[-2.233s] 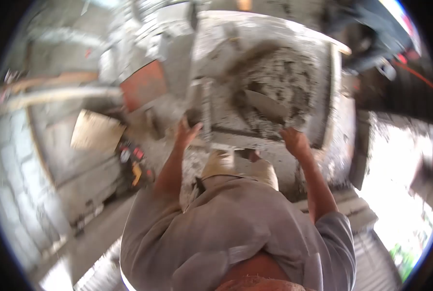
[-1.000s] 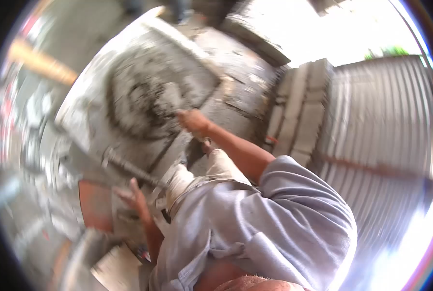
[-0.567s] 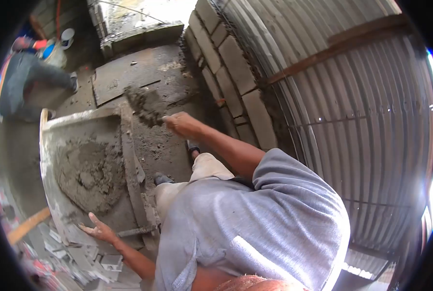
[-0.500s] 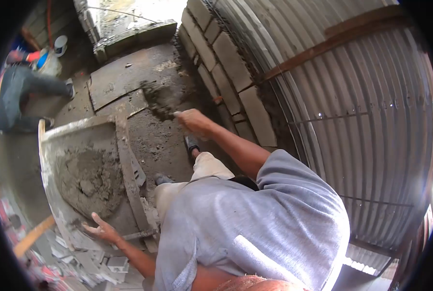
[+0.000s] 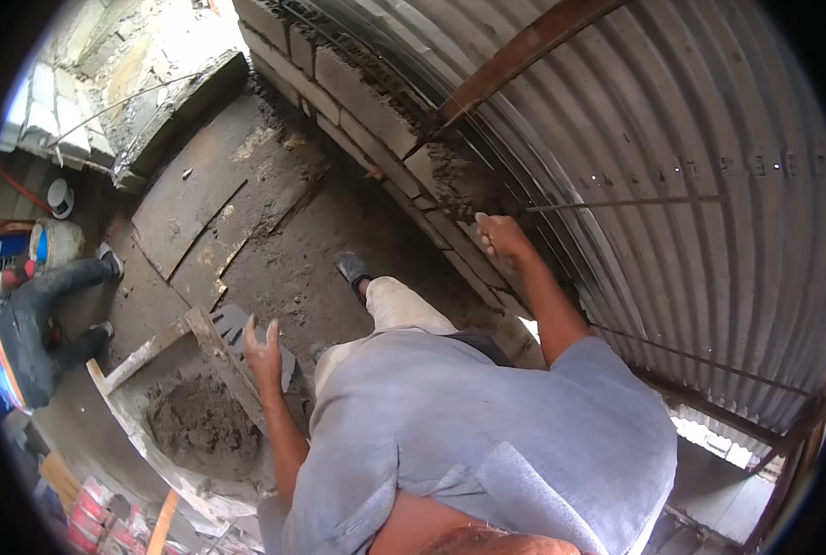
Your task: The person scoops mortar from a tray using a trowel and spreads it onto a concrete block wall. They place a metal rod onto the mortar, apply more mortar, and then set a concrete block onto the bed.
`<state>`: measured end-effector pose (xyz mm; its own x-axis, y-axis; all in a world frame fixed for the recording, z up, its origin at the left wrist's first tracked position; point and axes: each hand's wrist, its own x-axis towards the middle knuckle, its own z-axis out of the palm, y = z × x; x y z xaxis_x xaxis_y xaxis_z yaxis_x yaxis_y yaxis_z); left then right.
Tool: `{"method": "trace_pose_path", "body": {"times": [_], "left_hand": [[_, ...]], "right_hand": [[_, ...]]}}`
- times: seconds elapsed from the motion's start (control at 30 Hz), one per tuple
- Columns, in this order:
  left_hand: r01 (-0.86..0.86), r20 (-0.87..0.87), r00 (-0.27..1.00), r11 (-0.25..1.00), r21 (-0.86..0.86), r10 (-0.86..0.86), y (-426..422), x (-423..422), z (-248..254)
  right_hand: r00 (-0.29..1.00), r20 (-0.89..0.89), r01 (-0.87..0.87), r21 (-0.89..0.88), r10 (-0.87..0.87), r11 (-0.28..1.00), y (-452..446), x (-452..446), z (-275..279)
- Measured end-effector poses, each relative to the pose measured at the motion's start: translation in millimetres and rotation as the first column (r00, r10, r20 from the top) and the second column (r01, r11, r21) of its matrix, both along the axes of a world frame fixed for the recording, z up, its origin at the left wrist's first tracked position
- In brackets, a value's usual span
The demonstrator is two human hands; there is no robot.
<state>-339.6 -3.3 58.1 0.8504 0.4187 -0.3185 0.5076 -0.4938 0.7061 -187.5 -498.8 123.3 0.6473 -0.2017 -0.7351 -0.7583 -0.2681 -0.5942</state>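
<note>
Our left hand (image 5: pixel 263 356) is spread, holding nothing; our right (image 5: pixel 505 242) curls, seemingly round a trowel handle, beside mortar (image 5: pixel 459 180) atop the block wall (image 5: pixel 367 116). More mortar fills the trough (image 5: pixel 135 423). Tilting or clipping the corrugated sheeting (image 5: pixel 700 120) could spill some.

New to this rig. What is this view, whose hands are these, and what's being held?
No robot here: a person works bare-handed, and one head-worn camera looks down past their shirt. The right hand is curled beside the block wall, apparently around a tool, though its handle and blade can't be made out. Wet mortar sits by that hand. The left hand is open and empty near a shallow box with more mortar in it. A co-worker bends at the far left.
</note>
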Motion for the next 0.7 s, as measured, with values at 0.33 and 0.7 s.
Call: {"method": "trace_pose_path", "body": {"times": [0.33,0.7], "left_hand": [[0.507,0.019,0.779,0.613,-0.606,-0.627,-216.6,254.7,-7.3],[-0.139,-0.129,0.95,-0.015,-0.99,-0.286,-397.3,339.0,-55.7]], "right_hand": [[0.997,0.061,-0.037,-0.284,0.056,0.958,-59.0,49.6,18.2],[0.813,0.104,-0.235,-0.841,0.573,0.487,-12.0,123.7,-33.3]]}}
